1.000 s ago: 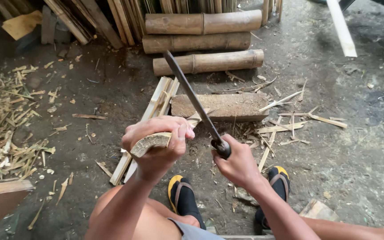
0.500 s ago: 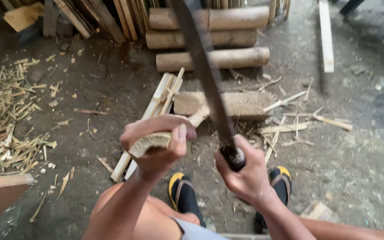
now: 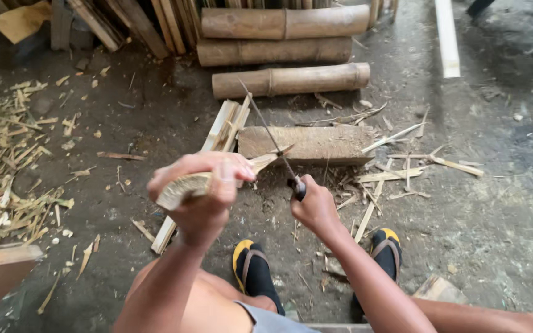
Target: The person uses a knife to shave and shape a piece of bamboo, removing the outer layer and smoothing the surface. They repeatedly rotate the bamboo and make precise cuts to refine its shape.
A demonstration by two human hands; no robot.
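My left hand (image 3: 208, 188) grips a curved piece of split bamboo (image 3: 180, 188), whose far end rests on a flat wooden chopping block (image 3: 316, 143). My right hand (image 3: 314, 206) holds the dark handle of a long machete (image 3: 269, 139). Its thin blade points away from me and its edge sits against the far tip of the bamboo piece above the block. Both forearms reach forward from the bottom of the view.
Three bamboo logs (image 3: 291, 80) lie stacked beyond the block. Split bamboo strips (image 3: 223, 126) lie left of it, slivers (image 3: 414, 166) to the right. A heap of shavings (image 3: 7, 166) covers the left ground. My feet wear black and yellow sandals (image 3: 251, 265).
The machete was raised high with the blade pointing up and away; it has since swung down onto the far end of the bamboo piece. My left hand kept holding the bamboo.
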